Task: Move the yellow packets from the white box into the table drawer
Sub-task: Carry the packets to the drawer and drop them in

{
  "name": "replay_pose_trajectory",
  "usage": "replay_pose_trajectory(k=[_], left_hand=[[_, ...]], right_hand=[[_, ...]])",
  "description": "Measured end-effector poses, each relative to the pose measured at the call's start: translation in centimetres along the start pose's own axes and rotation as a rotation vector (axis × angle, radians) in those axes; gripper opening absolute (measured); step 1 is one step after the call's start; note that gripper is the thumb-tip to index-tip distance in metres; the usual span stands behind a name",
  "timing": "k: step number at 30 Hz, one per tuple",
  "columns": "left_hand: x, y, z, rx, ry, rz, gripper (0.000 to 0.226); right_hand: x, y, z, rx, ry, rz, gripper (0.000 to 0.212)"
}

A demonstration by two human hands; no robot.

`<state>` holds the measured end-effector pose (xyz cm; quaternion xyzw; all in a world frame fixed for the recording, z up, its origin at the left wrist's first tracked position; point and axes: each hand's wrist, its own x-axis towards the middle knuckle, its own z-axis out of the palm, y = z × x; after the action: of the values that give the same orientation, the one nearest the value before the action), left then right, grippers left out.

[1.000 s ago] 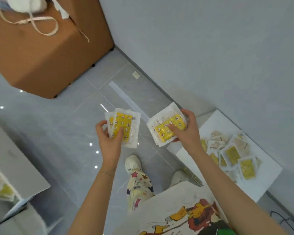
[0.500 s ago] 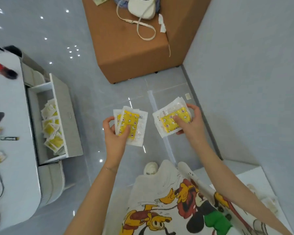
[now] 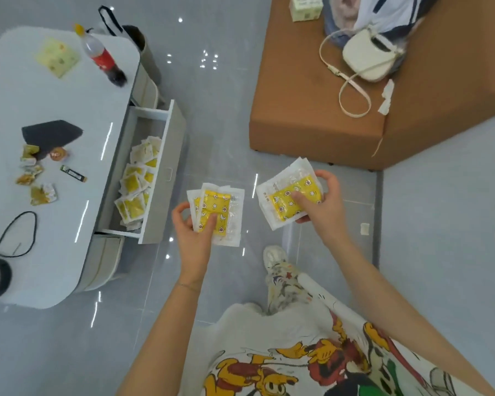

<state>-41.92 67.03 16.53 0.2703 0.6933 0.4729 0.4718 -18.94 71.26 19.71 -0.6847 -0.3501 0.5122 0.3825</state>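
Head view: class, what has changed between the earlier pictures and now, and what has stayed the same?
The person has turned from the white box, now out of view, toward the table; its open drawer now shows fully. Nothing taken or let go: left hand still holds yellow packets, right hand its own stack.

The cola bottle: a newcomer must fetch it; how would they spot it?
Find the rounded white table on the left, its drawer pulled open. Near its far edge is the clear plastic bottle with red label, dark drink and yellow cap. It is the only bottle, beside a pale-yellow packet.
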Motion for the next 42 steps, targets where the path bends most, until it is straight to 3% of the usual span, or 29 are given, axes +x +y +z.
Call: replay_pose_trajectory(k=[12, 24, 29, 36, 42], left_hand=[[7.8, 2.5, -3.7, -0.214, 0.441, -0.037, 0.05], [18.6, 0.6, -12.7, -0.387, 0.76, -0.182, 0.049], [23.2, -0.6, -15.5, -0.457, 0.821, -0.245, 0.048], [30.6, -6.3, -16.4, -0.521, 0.926, -0.392, 0.047], [39.2, -17.3, -17.6, -0.538, 1.034, -0.47, 0.048]], right_hand=[[10.0, -7.9, 10.6, -0.162, -0.357, -0.123, 0.046], [18.5, -12.2, 31.0, -0.191, -0.509, -0.052, 0.046], [23.0, -13.4, 38.8, -0.284, -0.589, -0.062, 0.047], [29.9, -7.3, 47.6, -0.406, -0.603, -0.001, 0.046], [38.2, 3.6, 56.1, -0.445, -0.653, 0.062, 0.039]])
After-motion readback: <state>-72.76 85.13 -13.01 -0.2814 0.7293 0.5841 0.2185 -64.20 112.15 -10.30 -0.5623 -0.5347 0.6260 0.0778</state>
